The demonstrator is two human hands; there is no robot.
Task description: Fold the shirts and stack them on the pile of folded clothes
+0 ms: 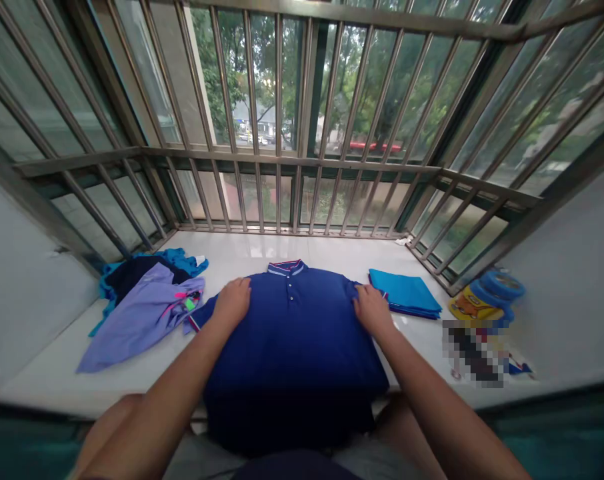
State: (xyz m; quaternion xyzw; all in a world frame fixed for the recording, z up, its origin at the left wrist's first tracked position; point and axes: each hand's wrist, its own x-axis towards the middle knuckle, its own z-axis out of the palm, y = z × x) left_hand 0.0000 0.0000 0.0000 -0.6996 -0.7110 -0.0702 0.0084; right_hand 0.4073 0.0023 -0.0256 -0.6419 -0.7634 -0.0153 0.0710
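A navy blue polo shirt [295, 340] is spread front side up, its collar away from me. Red and white stripes trim its collar and sleeve ends. The lower part hangs over the ledge's front edge towards my lap. My left hand [233, 301] lies on the shirt near the left shoulder, fingers extended on the cloth. On the other side, my right hand [373, 307] rests at the right shoulder and sleeve, its fingers extended too. Part of each sleeve is hidden beneath the hands.
A white ledge [232, 250] runs below a barred window [292, 160]. At left lies a pile with a lavender garment [137, 320] and blue and black cloth. Folded blue garments [405, 290] lie right, beside a blue-and-yellow container [485, 297] and a blurred-out patch.
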